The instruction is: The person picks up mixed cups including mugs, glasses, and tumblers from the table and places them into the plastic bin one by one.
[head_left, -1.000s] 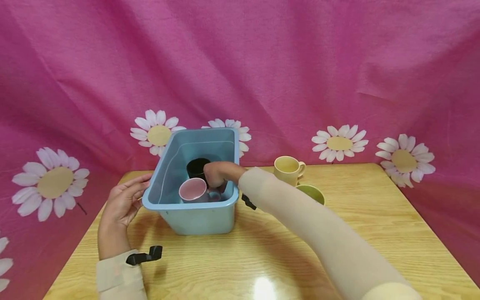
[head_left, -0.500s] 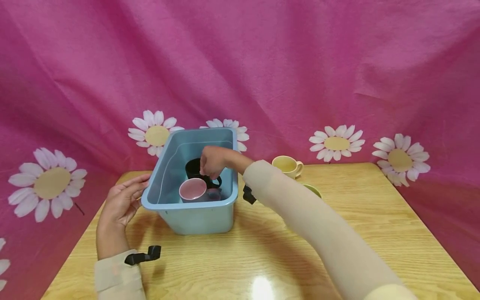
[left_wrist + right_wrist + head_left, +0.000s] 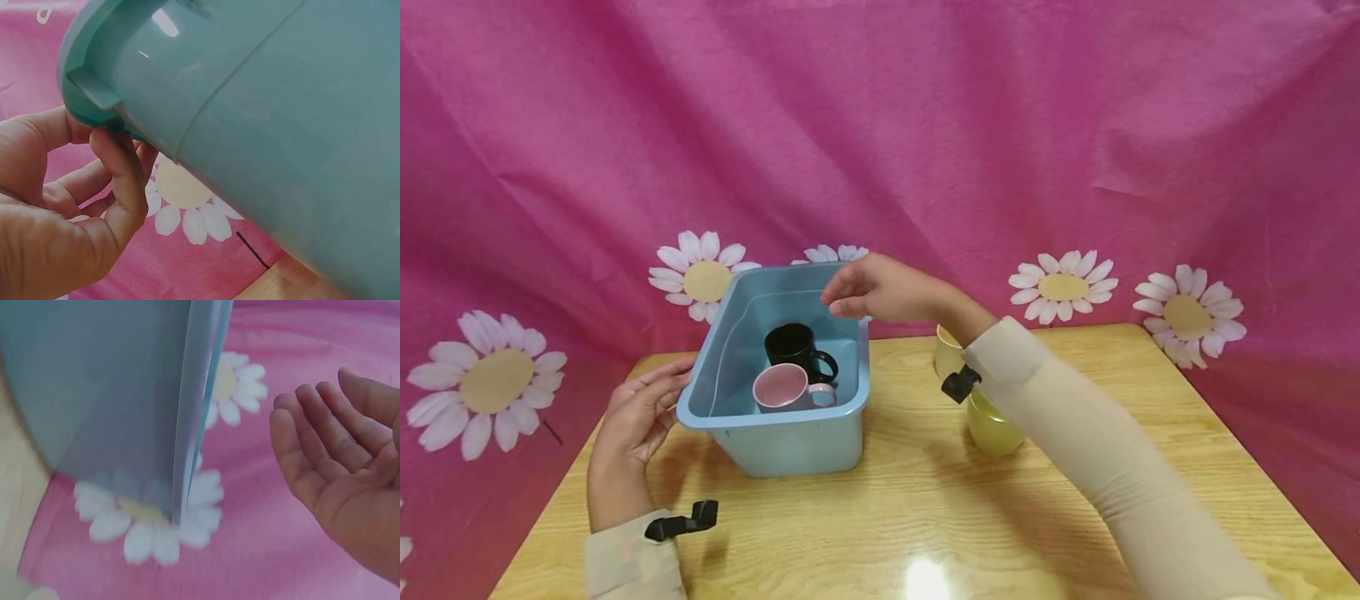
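A blue plastic bin [image 3: 773, 423] stands on the table. At its left front my left hand [image 3: 634, 421] grips the rim with bent fingers; in the left wrist view the fingertips [image 3: 115, 147] sit at and under the lip. Inside the bin a black mug [image 3: 790, 343] stands behind a pink mug [image 3: 781, 385], handles to the right. Over the bin's right rim hovers my right hand [image 3: 891, 287], its fingers loosely bent and holding nothing, as the right wrist view also shows. Beneath the right forearm are a green cup [image 3: 992, 427] and a partly hidden pale yellow mug [image 3: 947, 354].
The wooden table [image 3: 820, 533] reaches back to a pink cloth [image 3: 925, 150] printed with daisies, which also hangs along both sides. The right sleeve [image 3: 1097, 450] crosses above the table's right part. A black strap mount [image 3: 685, 522] juts from the left wrist.
My right hand has let go of the black mug inside the bin and risen up and right over the rim. More of the green cup shows. The left hand keeps its place at the rim.
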`<state>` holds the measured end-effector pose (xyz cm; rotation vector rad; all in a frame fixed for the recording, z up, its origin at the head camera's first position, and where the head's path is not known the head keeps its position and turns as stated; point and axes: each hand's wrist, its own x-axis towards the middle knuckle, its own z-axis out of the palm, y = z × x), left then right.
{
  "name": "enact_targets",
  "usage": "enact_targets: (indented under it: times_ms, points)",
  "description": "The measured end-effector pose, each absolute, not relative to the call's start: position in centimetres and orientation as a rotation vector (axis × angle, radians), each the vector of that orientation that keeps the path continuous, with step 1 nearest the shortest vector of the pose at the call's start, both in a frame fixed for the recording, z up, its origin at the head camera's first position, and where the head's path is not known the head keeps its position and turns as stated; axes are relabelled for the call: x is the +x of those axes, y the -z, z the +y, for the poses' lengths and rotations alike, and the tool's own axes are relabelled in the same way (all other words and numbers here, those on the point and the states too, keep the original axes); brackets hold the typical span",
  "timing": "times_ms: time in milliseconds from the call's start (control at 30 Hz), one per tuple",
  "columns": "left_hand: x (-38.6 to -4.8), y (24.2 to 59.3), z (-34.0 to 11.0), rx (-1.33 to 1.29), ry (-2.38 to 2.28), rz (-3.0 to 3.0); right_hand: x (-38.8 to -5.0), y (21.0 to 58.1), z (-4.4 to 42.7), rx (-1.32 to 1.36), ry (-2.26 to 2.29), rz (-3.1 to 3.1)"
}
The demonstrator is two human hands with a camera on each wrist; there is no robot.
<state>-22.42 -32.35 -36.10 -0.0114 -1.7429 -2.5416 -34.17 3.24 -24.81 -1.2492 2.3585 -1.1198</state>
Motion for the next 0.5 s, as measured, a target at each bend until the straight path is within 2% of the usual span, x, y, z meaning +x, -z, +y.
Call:
enact_targets:
  times_ms: [200, 500]
  points:
    - [-22.2, 36.2, -32.3, 0.022, 2.537, -1.753, -34.4, 25.6, 8.9, -1.271, 1.135, 2.460]
    - [-22.4, 36.1, -32.1, -0.023, 2.518, -1.769, -35.9, 29.0, 17.1, -1.065, 1.149, 2.634]
